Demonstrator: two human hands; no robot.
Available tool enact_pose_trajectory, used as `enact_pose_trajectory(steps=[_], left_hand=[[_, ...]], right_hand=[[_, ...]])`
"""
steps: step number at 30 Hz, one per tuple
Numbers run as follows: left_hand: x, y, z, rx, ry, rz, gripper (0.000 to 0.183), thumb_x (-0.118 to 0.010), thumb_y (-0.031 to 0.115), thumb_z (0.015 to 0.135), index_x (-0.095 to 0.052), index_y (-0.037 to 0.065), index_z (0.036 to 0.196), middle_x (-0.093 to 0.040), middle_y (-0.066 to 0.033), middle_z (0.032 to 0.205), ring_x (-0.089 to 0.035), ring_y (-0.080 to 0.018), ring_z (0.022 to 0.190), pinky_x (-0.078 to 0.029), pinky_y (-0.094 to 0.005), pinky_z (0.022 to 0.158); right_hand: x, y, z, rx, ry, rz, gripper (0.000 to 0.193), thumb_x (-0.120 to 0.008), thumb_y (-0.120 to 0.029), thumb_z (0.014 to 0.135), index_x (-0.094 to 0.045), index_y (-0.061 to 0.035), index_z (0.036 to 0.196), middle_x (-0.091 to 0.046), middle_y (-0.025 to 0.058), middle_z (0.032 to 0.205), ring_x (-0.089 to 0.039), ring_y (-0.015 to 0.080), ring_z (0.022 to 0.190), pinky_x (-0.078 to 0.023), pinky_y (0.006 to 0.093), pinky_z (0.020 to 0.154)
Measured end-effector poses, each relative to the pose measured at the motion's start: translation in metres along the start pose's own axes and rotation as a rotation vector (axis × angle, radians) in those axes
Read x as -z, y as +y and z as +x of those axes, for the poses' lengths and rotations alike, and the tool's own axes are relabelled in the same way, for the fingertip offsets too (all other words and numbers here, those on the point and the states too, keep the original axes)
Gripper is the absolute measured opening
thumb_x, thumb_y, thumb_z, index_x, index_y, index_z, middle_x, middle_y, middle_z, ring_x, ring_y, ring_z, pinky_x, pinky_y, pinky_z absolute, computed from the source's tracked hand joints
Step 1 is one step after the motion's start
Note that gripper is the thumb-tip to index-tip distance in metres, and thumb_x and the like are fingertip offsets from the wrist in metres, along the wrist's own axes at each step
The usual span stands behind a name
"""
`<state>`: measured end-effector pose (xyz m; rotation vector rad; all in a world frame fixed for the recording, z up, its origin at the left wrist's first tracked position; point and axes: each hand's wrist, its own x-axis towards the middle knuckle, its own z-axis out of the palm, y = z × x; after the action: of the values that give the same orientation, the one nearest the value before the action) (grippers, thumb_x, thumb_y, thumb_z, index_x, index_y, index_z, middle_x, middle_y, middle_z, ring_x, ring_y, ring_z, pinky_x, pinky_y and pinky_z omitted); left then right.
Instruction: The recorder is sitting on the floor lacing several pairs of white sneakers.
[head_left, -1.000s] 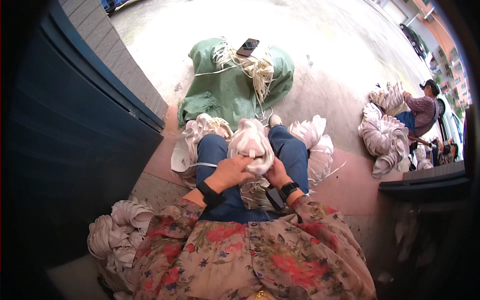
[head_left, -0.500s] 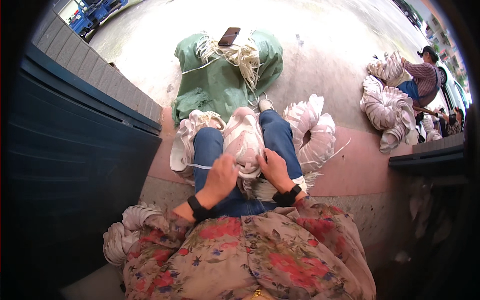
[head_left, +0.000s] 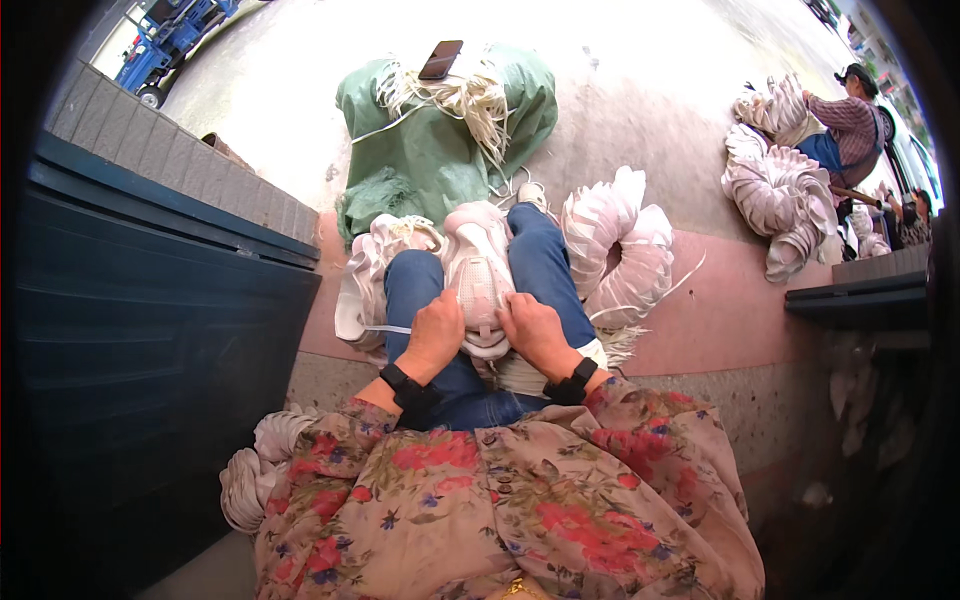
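Note:
A pale pink and white shoe upper [head_left: 482, 285] lies between my knees, its mesh toe pointing toward me. My left hand [head_left: 437, 332] is closed on its left edge near the toe. On the opposite edge, my right hand [head_left: 532, 326] pinches the upper with thumb and fingers. A white lace [head_left: 385, 328] runs from beside my left hand to a bundle of white uppers [head_left: 358, 290] at my left leg. What the fingertips grip underneath is partly hidden.
A green sack [head_left: 420, 165] ahead carries pale laces [head_left: 485, 110] and a dark phone [head_left: 441, 60]. Right of my leg, stacked uppers [head_left: 635, 255] form a ring. Blue metal doors [head_left: 150, 340] stand at left. A person [head_left: 852, 125] sits far right beside more stacked uppers [head_left: 780, 190].
My left hand has moved from above the upper to grip its left edge. My right hand has shifted slightly left along the right edge. The whole view has tilted a little.

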<state>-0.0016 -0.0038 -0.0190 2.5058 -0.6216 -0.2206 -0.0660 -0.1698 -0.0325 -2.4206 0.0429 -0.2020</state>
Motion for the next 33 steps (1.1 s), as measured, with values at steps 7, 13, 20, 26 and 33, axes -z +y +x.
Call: enact_pose_trajectory(steps=[7, 13, 20, 26, 33], left_hand=[[0.006, 0.001, 0.001, -0.083, -0.052, 0.053, 0.017, -0.049, 0.009, 0.080, -0.048, -0.003, 0.091, -0.056, -0.0241, 0.067, -0.057, -0.0401, 0.065, -0.046, -0.0475, 0.058], [0.017, 0.009, 0.004, -0.122, -0.038, 0.145, 0.016, -0.051, 0.014, 0.081, -0.054, 0.001, 0.092, -0.058, -0.0198, 0.070, -0.058, -0.0370, 0.064, -0.046, -0.0446, 0.057], [0.008, 0.047, 0.014, -0.370, -0.155, -0.106, 0.011, -0.057, 0.012, 0.078, -0.059, 0.002, 0.083, -0.060, -0.0145, 0.079, -0.059, -0.0310, 0.074, -0.047, -0.0381, 0.065], [-0.041, 0.082, 0.019, -0.512, -0.699, -0.162, 0.018, -0.056, 0.020, 0.079, -0.062, 0.004, 0.085, -0.061, -0.0140, 0.079, -0.059, -0.0319, 0.077, -0.046, -0.0404, 0.069], [-0.040, 0.080, 0.027, -0.521, -0.681, -0.351, 0.014, -0.060, 0.016, 0.077, -0.061, 0.003, 0.081, -0.060, -0.0124, 0.074, -0.059, -0.0264, 0.069, -0.046, -0.0350, 0.062]], right_hand=[[0.005, 0.000, 0.001, -0.065, -0.027, 0.046, 0.023, -0.058, -0.020, 0.079, -0.054, 0.0008, 0.088, -0.057, 0.0182, 0.084, -0.057, 0.0374, 0.070, -0.047, 0.0430, 0.062], [0.030, 0.022, 0.004, -0.128, -0.087, 0.455, 0.018, -0.059, -0.016, 0.079, -0.059, -0.0022, 0.091, -0.059, 0.0183, 0.087, -0.058, 0.0353, 0.082, -0.046, 0.0401, 0.070], [0.102, 0.062, -0.044, -0.072, -0.170, 0.122, 0.012, -0.062, -0.009, 0.074, -0.063, -0.0036, 0.084, -0.060, 0.0107, 0.084, -0.056, 0.0289, 0.084, -0.045, 0.0367, 0.074], [0.099, 0.049, -0.062, 0.037, -0.234, 0.078, 0.014, -0.064, -0.010, 0.070, -0.064, -0.0059, 0.083, -0.059, 0.0065, 0.084, -0.055, 0.0265, 0.081, -0.045, 0.0366, 0.073], [0.093, 0.034, -0.054, 0.079, -0.068, 0.038, 0.014, -0.060, -0.012, 0.074, -0.062, -0.0056, 0.086, -0.058, 0.0072, 0.081, -0.054, 0.0273, 0.079, -0.042, 0.0366, 0.073]])
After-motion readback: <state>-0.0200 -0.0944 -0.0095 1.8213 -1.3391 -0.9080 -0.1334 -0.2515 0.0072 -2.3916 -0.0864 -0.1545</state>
